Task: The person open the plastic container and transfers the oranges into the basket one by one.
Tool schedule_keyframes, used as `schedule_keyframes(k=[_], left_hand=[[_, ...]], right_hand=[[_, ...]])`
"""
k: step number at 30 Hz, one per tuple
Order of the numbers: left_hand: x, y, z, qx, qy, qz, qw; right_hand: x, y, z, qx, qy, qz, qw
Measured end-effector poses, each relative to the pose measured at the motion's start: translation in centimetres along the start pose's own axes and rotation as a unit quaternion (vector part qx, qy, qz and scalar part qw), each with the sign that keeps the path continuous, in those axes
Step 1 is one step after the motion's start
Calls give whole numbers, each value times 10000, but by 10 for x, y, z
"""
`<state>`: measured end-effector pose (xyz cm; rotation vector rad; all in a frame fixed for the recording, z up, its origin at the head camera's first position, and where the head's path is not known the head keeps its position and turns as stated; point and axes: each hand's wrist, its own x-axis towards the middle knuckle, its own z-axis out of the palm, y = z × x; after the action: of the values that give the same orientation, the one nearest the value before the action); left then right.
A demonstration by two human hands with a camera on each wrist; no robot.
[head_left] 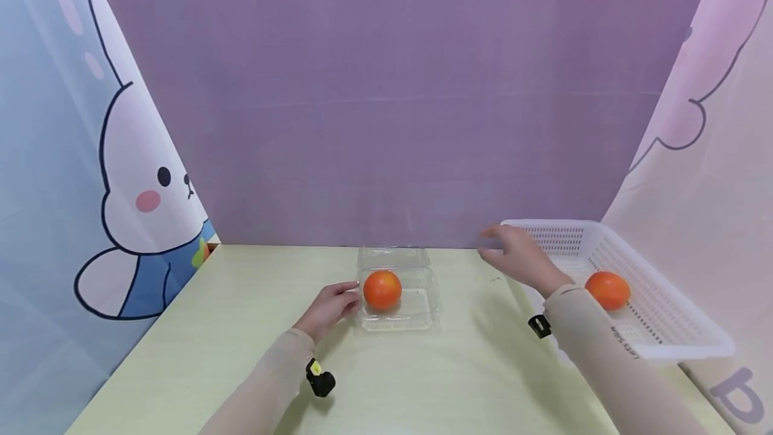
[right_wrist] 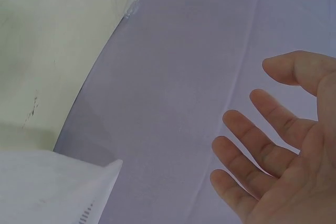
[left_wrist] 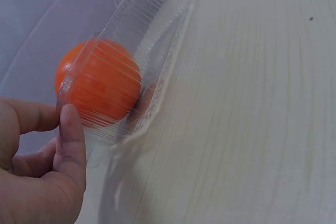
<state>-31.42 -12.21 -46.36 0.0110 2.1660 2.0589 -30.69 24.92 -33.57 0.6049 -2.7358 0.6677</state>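
A clear plastic clamshell box (head_left: 417, 302) stands on the table with its lid (head_left: 394, 258) folded back. In its left part sits a smooth, round orange-red fruit (head_left: 382, 290), perhaps a tomato. My left hand (head_left: 329, 311) pinches the box's left rim between thumb and index finger, as the left wrist view shows at the clear wall (left_wrist: 118, 59). Over the left edge of a white perforated basket (head_left: 694, 327), my right hand (head_left: 522, 257) hangs in the air. Its fingers (right_wrist: 247, 129) are spread and loosely bent, holding nothing. Another orange-red fruit (head_left: 607, 290) lies inside the basket.
The pale wooden table (head_left: 199, 354) ends at a purple cloth backdrop (head_left: 392, 99). Printed cloth hangs at the left (head_left: 145, 153) and right (head_left: 718, 173). The basket takes up the table's right side. Small cameras (head_left: 320, 381) are strapped to both wrists.
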Motion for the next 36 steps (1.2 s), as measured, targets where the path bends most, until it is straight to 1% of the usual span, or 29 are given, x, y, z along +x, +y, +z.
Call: schedule_keyframes(k=[4, 17, 21, 26, 33, 36], left_hand=[[-1, 1, 0, 8, 5, -14, 10000], [-1, -2, 0, -72, 51, 12, 10000], [0, -2, 1, -111, 71, 41, 9999], [1, -1, 1, -80, 14, 56, 10000], [1, -1, 0, -40, 23, -43, 10000], [1, -2, 0, -61, 28, -12, 10000]], right_hand=[[1, -2, 8, 58, 73, -125, 9999], [5, -7, 33, 342, 121, -158, 9992], [7, -13, 39, 382, 96, -166, 9991], [9, -22, 45, 452, 119, -199, 9987], [12, -31, 55, 572, 77, -291, 9979], [15, -35, 60, 645, 61, -359, 9973]])
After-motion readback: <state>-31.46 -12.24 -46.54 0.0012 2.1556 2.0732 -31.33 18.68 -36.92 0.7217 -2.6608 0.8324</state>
